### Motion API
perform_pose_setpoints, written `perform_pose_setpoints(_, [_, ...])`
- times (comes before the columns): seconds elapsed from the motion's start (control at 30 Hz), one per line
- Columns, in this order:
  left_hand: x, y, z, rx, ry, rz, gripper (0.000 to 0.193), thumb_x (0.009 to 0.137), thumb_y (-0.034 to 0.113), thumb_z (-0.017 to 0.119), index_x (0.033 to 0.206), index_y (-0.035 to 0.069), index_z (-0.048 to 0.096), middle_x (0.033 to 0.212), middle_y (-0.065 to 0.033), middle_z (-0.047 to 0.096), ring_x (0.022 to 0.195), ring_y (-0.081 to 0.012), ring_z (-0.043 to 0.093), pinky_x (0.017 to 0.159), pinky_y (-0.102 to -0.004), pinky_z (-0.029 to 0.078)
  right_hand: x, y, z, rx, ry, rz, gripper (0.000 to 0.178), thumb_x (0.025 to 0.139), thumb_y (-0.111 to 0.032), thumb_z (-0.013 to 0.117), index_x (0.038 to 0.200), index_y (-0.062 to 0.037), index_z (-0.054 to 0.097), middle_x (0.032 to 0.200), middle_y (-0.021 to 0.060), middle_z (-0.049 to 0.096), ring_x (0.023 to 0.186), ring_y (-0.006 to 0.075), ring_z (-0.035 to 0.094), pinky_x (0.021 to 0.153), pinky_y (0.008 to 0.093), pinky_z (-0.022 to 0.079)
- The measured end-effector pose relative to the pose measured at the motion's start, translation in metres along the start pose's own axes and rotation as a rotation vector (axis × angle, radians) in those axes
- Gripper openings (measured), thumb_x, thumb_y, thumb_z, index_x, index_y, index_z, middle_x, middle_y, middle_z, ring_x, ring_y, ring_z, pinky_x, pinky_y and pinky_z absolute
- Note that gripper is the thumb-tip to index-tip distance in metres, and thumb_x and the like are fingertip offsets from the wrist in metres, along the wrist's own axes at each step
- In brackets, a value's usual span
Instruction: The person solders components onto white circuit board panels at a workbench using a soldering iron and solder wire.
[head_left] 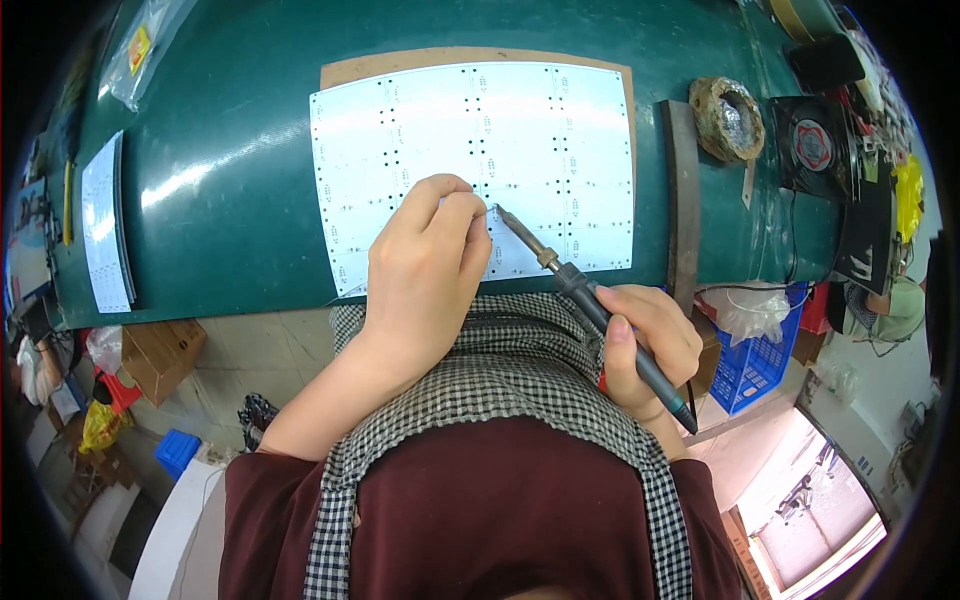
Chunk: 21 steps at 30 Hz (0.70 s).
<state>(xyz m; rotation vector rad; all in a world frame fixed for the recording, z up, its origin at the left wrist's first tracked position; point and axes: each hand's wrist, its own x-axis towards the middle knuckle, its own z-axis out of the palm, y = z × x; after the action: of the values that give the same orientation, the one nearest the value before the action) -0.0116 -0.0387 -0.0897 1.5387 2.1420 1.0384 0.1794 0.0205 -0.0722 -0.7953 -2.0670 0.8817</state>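
A white circuit-board panel [430, 120], marked with rows of small black dots, lies in front of me on a sheet of brown cardboard [480, 55]. My right hand [655, 345] grips a soldering iron [590, 300] by its dark handle. The iron slants up and left, its tip close to the panel's surface. Beside that tip, my left hand [430, 250] is closed in a pinch over the lower middle of the panel. Whatever sits between its fingertips is too small or hidden to make out.
Right of the panel are a dark metal bar [682, 190], a round crusted dish [727, 118] and a small black fan [810, 145]. A stack of white panels [105, 225] stands at the left on the green table [230, 220]. A blue crate [750, 365] is below the right edge.
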Motion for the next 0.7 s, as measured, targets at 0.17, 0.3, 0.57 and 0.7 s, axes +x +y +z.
perform_pose_setpoints(0.17, [-0.003, 0.0, -0.001, 0.005, -0.012, 0.004, 0.009, 0.076, 0.0, 0.065, 0.084, -0.001, 0.061, 0.099, -0.0106, 0.06, 0.068, -0.0238, 0.061, 0.059, -0.0321, 0.05, -0.005, -0.003, -0.001, -0.004, -0.004, 0.012, 0.017, 0.073, -0.004, 0.063, 0.087, 0.0042, 0.067, 0.073, 0.0147, 0.066, 0.061, 0.0243, 0.065, 0.055, 0.0295, 0.053])
perform_pose_setpoints(0.3, [-0.005, 0.006, -0.008, -0.005, -0.086, -0.015, 0.011, 0.075, 0.0, 0.066, 0.085, 0.001, 0.061, 0.1, -0.0105, 0.06, 0.067, -0.023, 0.061, 0.058, -0.0306, 0.049, -0.01, -0.006, -0.006, -0.016, -0.007, 0.007, 0.017, 0.073, -0.004, 0.063, 0.087, 0.004, 0.067, 0.074, 0.0148, 0.066, 0.061, 0.0246, 0.065, 0.055, 0.0296, 0.053])
perform_pose_setpoints(0.57, [-0.023, 0.004, -0.009, -0.063, -0.073, 0.052, 0.014, 0.074, -0.003, 0.066, 0.085, 0.0, 0.057, 0.096, -0.0127, 0.061, 0.077, -0.0269, 0.062, 0.064, -0.0342, 0.051, -0.024, -0.011, -0.011, -0.004, 0.002, -0.028, 0.017, 0.073, -0.005, 0.062, 0.088, 0.0034, 0.067, 0.074, 0.0145, 0.066, 0.061, 0.0248, 0.065, 0.056, 0.0311, 0.053])
perform_pose_setpoints(0.7, [-0.024, 0.004, -0.004, -0.031, -0.022, 0.085, 0.013, 0.075, -0.003, 0.065, 0.085, -0.001, 0.057, 0.096, -0.0129, 0.061, 0.078, -0.0275, 0.062, 0.065, -0.0345, 0.051, -0.026, -0.012, -0.011, -0.026, -0.024, -0.01, 0.018, 0.072, -0.004, 0.063, 0.088, 0.0028, 0.067, 0.074, 0.014, 0.066, 0.062, 0.0249, 0.065, 0.057, 0.031, 0.053])
